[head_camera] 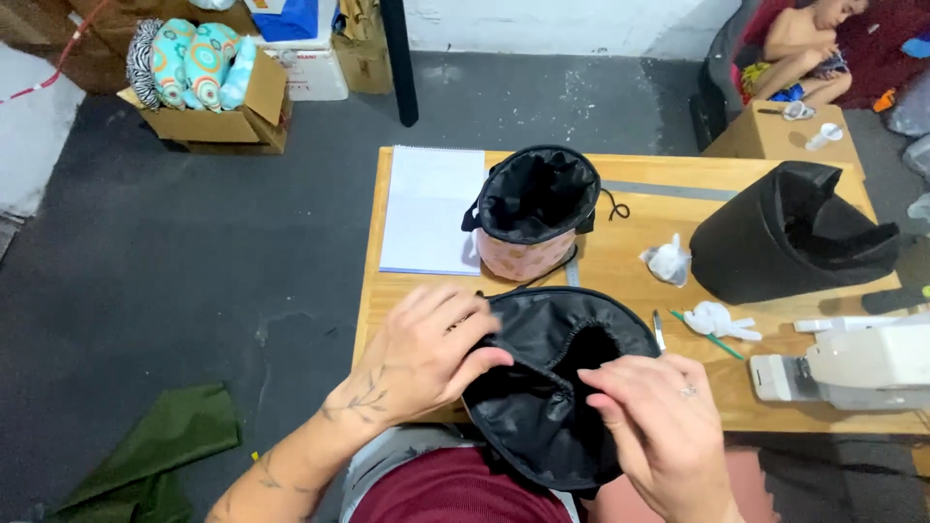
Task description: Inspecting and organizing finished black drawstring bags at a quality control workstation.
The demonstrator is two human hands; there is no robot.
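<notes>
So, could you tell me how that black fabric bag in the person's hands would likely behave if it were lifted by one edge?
The black fabric bag would probably flop and sag: it creases and gathers where the left hand and right hand pinch it. It looks thin, so likely light for its size. Its slight sheen hints it could slip through a loose grip.

Left hand (426, 351): bare, leafy vine tattoo across wrist, more line tattoos along bare forearm. Right hand (659, 426): bare, thin ring on one finger. Torso: maroon top, grey garment beneath.
</notes>
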